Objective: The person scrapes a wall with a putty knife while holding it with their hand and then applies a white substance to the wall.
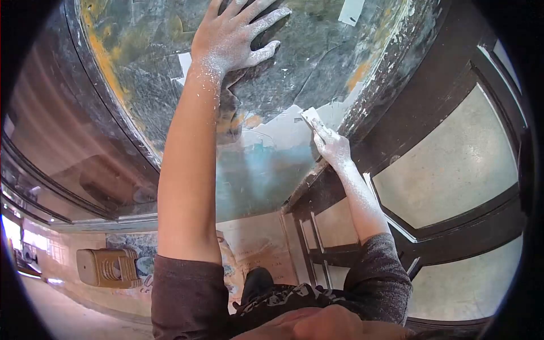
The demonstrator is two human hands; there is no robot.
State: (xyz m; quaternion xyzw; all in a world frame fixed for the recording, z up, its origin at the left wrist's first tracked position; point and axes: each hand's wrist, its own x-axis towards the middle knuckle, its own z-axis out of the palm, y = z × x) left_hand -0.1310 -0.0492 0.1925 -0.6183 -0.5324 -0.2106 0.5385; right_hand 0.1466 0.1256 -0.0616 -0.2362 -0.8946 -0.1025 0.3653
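head | left hand (229, 39) flat on scraped panel (283, 73) | right grip (328, 144) clamped on scraper (311, 117)

No legible text, label, brand, number or sign appears in the view. The patterned panel (141, 249) at 7 o'clock carries only blurred blue decoration; no characters can be resolved on it.

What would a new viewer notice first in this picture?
First, the left hand, white with dust, pressed flat high on the dark, scraped wall. Then the right hand, lower and to the right, pushing a small scraper at a patch of pale paint beside the dark window frame.
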